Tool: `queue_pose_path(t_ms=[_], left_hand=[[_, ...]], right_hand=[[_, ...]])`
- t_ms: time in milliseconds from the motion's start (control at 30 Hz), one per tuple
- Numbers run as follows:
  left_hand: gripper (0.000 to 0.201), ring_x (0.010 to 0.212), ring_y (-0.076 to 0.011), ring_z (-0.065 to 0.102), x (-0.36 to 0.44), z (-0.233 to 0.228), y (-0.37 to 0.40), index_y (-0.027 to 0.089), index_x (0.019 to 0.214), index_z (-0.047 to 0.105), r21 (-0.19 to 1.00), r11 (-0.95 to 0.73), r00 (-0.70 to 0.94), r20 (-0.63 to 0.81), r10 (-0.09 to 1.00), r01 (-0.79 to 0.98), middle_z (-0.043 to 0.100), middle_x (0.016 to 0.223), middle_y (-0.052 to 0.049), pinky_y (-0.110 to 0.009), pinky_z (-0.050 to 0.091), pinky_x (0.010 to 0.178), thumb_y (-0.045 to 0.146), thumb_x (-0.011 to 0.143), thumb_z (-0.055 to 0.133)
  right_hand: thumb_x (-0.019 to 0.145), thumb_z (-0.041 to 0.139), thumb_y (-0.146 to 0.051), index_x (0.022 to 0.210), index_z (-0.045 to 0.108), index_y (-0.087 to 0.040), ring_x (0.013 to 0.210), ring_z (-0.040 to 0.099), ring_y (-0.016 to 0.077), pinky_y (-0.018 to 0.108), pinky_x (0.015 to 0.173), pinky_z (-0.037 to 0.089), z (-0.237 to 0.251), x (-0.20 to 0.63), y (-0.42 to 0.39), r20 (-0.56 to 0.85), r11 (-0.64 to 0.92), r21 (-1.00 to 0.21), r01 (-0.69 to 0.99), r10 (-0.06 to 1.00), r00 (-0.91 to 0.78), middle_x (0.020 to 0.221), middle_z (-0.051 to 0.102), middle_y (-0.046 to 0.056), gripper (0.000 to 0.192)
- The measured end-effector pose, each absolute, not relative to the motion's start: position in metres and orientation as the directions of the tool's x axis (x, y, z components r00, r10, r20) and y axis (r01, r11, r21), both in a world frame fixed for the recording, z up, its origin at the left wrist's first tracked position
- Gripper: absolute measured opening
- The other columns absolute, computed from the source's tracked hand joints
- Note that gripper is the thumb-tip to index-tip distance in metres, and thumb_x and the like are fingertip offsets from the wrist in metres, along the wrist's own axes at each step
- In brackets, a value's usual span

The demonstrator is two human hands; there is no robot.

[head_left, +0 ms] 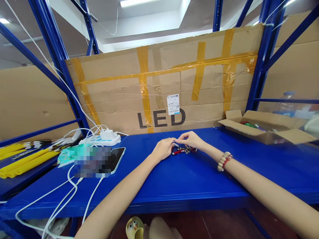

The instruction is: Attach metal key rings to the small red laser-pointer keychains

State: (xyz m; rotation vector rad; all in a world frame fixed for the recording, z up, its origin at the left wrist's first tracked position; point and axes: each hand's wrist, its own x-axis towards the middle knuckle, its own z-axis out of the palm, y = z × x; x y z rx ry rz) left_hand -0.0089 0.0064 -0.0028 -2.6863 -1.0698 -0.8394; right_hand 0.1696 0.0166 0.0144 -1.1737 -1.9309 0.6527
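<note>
- One left hand (163, 149), beside the red cylinder (178, 152), grip unclear from this view
- One right hand (193, 139), fingers curled, whether its grip holds anything cannot be told
- One red cylinder, among small metal pieces (187, 150) on the blue tabletop (174, 186), near both hands
- One phone (116, 157), left; one open carton (249, 131), right

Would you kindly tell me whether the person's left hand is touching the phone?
Apart: the head view shows a stretch of blue tabletop between the left hand and the phone.
</note>
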Motion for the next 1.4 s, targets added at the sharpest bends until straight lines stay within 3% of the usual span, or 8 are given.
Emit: queue_pose_path(t_ms=[900, 1400], left_hand=[[0.024, 0.086, -0.0145, 0.058, -0.0097, -0.0017, 0.0044, 0.020, 0.101, 0.052, 0.117, -0.746, 0.593, 0.533, 0.604, 0.655, 0.062, 0.096, -0.002, -0.025, 0.046, 0.076, 0.018, 0.088, 0.033], [0.024, 0.090, -0.0148, 0.058, -0.0100, -0.0012, 0.0032, 0.020, 0.105, 0.051, 0.113, -0.736, 0.586, 0.530, 0.613, 0.668, 0.062, 0.102, -0.003, -0.026, 0.046, 0.079, 0.018, 0.088, 0.034]], right_hand=[[0.057, 0.065, -0.057, 0.064, 0.067, -0.013, 0.040, 0.039, 0.0059, 0.020, 0.038, 0.029, 0.0119, 0.1696, 0.0199, 0.343, 0.435, -0.762, 0.479, 0.899, -0.271, 0.056, 0.059, 0.002, 0.045], [0.057, 0.066, -0.057, 0.065, 0.067, -0.013, 0.041, 0.040, 0.0060, 0.020, 0.039, 0.029, 0.0104, 0.1700, 0.0219, 0.343, 0.445, -0.767, 0.463, 0.893, -0.289, 0.057, 0.060, 0.002, 0.045]])
